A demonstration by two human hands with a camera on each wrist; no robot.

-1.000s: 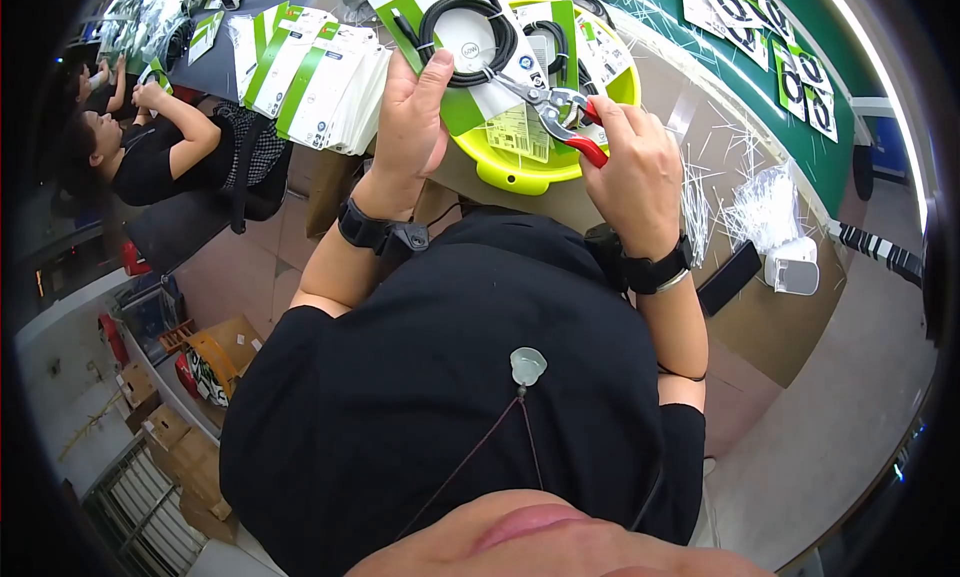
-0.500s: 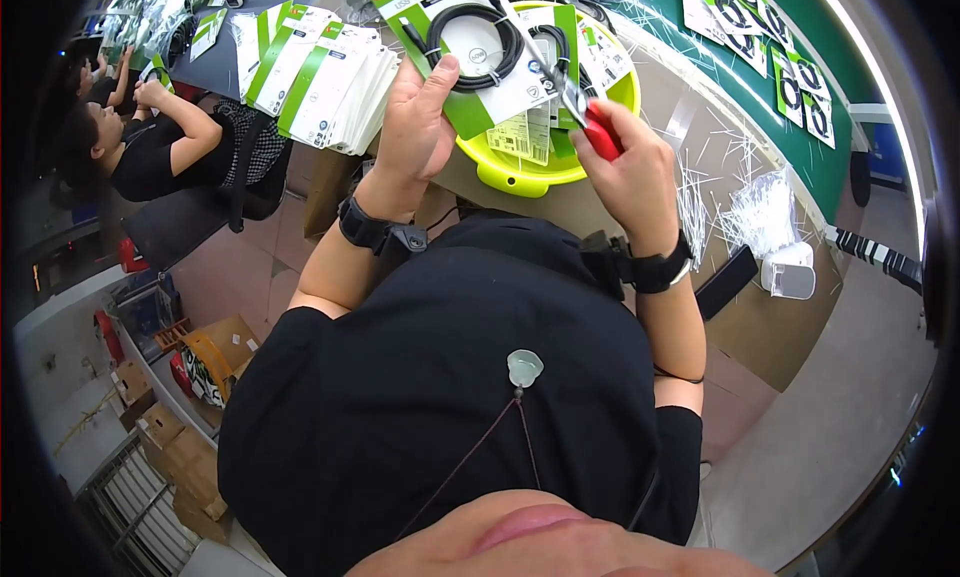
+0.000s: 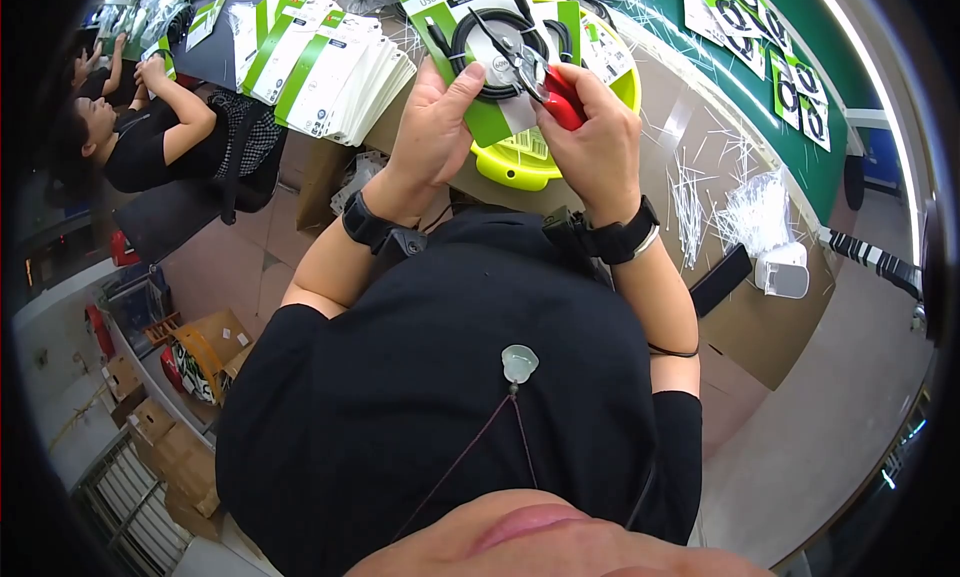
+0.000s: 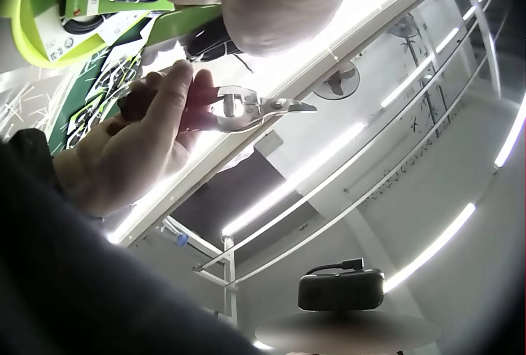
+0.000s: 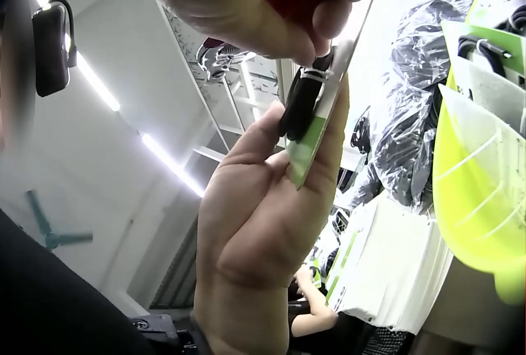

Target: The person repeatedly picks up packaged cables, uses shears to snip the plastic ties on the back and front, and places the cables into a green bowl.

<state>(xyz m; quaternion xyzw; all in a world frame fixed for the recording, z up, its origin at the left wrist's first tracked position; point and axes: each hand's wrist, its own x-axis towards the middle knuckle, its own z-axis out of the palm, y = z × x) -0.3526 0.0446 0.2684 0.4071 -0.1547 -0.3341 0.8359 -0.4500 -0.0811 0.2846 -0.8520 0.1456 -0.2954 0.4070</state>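
My left hand (image 3: pixel 435 127) holds a green-and-white card (image 3: pixel 487 122) by its lower left edge, the thumb on its front. A coiled black USB-C cable (image 3: pixel 462 52) is fastened to that card. In my right hand (image 3: pixel 600 142) are red-handled pliers (image 3: pixel 563 102), their metal nose lying across the coil in the head view. From the right wrist, the right fingertips are right at a white tie (image 5: pixel 315 74) on the cable, with the left palm (image 5: pixel 263 215) behind the card. The left wrist view shows the pliers (image 4: pixel 238 108) side on, jaws pointing away from the right hand.
A yellow-green basin (image 3: pixel 515 167) with carded cables stands under the hands. Blank-looking stacked cards (image 3: pixel 340 77) lie to the left, a seated person (image 3: pixel 150 127) beyond. White ties (image 3: pixel 690 217), a black phone (image 3: pixel 720 282) and a white device (image 3: pixel 785 277) lie right.
The pliers have swung from pointing at the card's lower edge to lying upward over the coil. The right hand moved left to the card, and the card shifted slightly right.
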